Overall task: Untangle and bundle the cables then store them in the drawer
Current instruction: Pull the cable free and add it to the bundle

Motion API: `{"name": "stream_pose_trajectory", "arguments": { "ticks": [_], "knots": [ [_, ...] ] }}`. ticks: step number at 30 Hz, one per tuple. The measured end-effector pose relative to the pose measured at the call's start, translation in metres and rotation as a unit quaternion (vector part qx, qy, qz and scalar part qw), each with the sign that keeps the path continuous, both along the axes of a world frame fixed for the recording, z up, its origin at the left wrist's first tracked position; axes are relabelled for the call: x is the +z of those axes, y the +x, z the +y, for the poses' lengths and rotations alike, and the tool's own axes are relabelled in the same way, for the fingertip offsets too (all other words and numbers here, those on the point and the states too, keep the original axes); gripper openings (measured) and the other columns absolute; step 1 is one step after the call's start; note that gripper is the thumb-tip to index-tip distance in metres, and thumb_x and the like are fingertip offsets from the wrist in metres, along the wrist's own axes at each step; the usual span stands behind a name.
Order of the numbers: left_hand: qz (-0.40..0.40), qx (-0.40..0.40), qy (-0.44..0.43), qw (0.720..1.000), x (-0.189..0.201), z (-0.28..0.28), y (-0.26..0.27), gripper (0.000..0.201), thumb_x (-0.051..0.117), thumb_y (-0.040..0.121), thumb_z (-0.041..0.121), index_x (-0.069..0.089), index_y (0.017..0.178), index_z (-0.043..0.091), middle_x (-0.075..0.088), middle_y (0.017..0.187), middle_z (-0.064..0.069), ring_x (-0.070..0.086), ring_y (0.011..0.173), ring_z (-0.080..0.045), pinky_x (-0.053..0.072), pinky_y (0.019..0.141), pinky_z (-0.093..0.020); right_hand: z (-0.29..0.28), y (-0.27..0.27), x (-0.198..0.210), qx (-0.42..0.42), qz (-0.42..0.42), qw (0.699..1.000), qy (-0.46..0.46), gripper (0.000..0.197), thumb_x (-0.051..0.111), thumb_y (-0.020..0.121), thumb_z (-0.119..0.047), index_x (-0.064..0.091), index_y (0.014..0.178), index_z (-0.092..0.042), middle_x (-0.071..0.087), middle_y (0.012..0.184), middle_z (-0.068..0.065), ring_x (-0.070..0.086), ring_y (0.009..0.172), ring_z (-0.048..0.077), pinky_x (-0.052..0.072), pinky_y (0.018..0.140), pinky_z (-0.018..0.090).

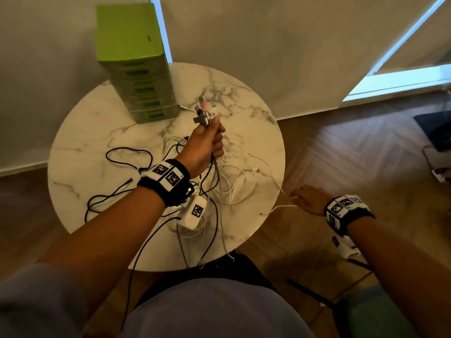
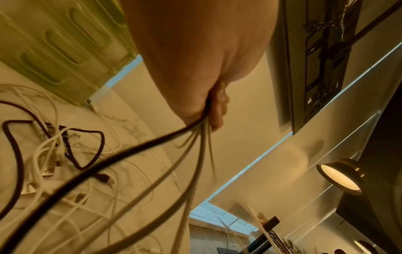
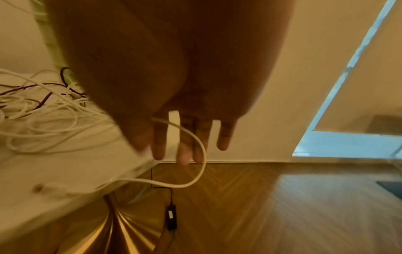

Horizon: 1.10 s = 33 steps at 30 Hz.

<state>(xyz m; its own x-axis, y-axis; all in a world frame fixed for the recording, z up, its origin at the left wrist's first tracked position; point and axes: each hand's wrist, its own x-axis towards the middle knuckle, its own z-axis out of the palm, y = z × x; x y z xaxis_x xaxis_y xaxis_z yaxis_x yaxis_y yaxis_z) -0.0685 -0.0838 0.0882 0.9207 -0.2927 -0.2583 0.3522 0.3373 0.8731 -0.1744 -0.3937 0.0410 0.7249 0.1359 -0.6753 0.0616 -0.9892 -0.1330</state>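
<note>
My left hand (image 1: 209,142) is raised over the round marble table (image 1: 97,132) and grips a bunch of cable ends in its fist. Their plugs (image 1: 203,111) stick up above the thumb. In the left wrist view the gripped strands (image 2: 195,154), one dark and several grey-white, fan down from the fist (image 2: 217,106). A tangle of white and black cables (image 1: 231,181) lies under it. My right hand (image 1: 305,198) hovers off the table's right edge with fingers (image 3: 158,146) straight and spread. A white cable (image 3: 196,171) loops across them and trails onto the table. The green drawer unit (image 1: 136,57) stands at the back, drawers closed.
A black cable (image 1: 127,157) snakes over the table's left half. Several strands hang off the near edge toward my lap. On the wooden floor a black adapter (image 3: 170,218) lies beside the table's brass base (image 3: 121,232). A lit lamp (image 2: 339,178) shows at right.
</note>
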Motion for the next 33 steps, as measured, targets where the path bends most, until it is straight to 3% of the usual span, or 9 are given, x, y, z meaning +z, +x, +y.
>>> {"name": "stream_pose_trajectory", "arguments": {
  "ticks": [6,8,11,13,17,19,23,30,33],
  "knots": [
    [0.020,-0.039,-0.021,0.999,-0.004,-0.004,-0.008,0.034,0.034,0.111,0.031,0.049,0.085,0.014,0.032,0.055,0.009,0.028,0.047,-0.005,0.027,0.048,-0.020,0.027,0.014,0.026,0.023,0.009,0.996,0.084,0.091,0.079,0.083,-0.026,0.024,0.153,-0.005,0.039,0.152,0.017,0.036,0.140,0.028,0.022,0.110,0.019],
    [0.013,-0.051,-0.007,0.999,-0.004,-0.012,-0.011,0.034,0.034,0.111,0.030,0.048,0.084,0.014,0.032,0.056,0.009,0.027,0.048,-0.006,0.027,0.048,-0.020,0.041,0.034,0.035,-0.006,-0.069,0.983,0.172,0.079,0.074,0.087,-0.020,0.029,0.151,-0.010,0.047,0.148,0.014,0.047,0.130,0.019,0.025,0.105,0.016],
    [-0.002,-0.062,0.017,0.998,-0.002,-0.022,-0.013,0.034,0.034,0.111,0.031,0.049,0.084,0.014,0.030,0.058,0.007,0.025,0.050,-0.007,0.024,0.050,-0.023,0.062,0.055,0.038,-0.098,-0.133,0.942,0.293,0.031,0.055,0.100,-0.021,0.047,0.130,-0.020,0.073,0.097,0.004,0.068,0.090,0.008,0.051,0.087,0.030],
    [-0.010,-0.067,0.017,0.998,-0.001,-0.025,-0.014,0.035,0.034,0.111,0.031,0.049,0.085,0.014,0.031,0.059,0.007,0.026,0.051,-0.008,0.024,0.051,-0.024,0.075,0.059,0.043,-0.113,-0.131,0.934,0.313,0.021,0.052,0.102,-0.026,0.050,0.122,-0.021,0.069,0.078,0.003,0.068,0.072,0.007,0.049,0.071,0.024],
    [-0.007,-0.054,0.005,0.999,0.004,-0.018,-0.014,0.035,0.034,0.111,0.031,0.052,0.087,0.011,0.041,0.062,0.004,0.043,0.056,-0.011,0.042,0.057,-0.025,0.067,0.048,0.039,0.015,-0.071,0.984,0.165,0.031,0.053,0.100,-0.041,0.054,0.122,-0.019,0.065,0.099,0.011,0.060,0.085,0.021,0.037,0.075,0.027],
    [-0.006,-0.053,0.014,0.998,0.001,-0.014,-0.015,0.035,0.035,0.110,0.030,0.057,0.092,0.009,0.055,0.070,-0.001,0.063,0.071,-0.019,0.058,0.079,-0.036,0.055,0.038,0.032,0.046,-0.046,0.996,0.054,0.045,0.052,0.094,-0.059,0.052,0.118,-0.021,0.060,0.106,0.004,0.055,0.089,0.021,0.035,0.076,0.029],
    [-0.024,-0.078,0.057,0.995,-0.007,-0.017,-0.023,0.035,0.034,0.110,0.028,0.058,0.097,0.007,0.072,0.079,-0.006,0.072,0.096,-0.030,0.056,0.096,-0.040,0.047,0.038,0.028,0.022,-0.041,0.999,-0.021,0.062,0.034,0.088,-0.079,0.054,0.106,-0.024,0.056,0.098,-0.002,0.054,0.087,0.019,0.041,0.076,0.034],
    [-0.020,-0.075,0.116,0.990,0.005,-0.022,-0.019,0.039,0.032,0.110,0.035,0.057,0.098,0.008,0.074,0.087,-0.010,0.073,0.090,-0.027,0.057,0.091,-0.040,0.089,0.038,0.041,0.014,-0.054,0.970,0.236,0.039,0.034,0.105,-0.044,0.057,0.084,-0.021,0.060,0.078,-0.008,0.058,0.071,0.009,0.044,0.072,0.023],
    [-0.003,-0.039,0.149,0.988,0.009,-0.009,-0.008,0.040,0.034,0.110,0.038,0.056,0.092,0.009,0.074,0.085,-0.011,0.074,0.077,-0.023,0.059,0.079,-0.039,0.061,0.045,0.044,-0.042,-0.062,0.978,0.192,0.042,0.032,0.107,-0.040,0.059,0.088,-0.015,0.057,0.079,-0.004,0.054,0.073,0.012,0.041,0.076,0.029]
  ]
}}
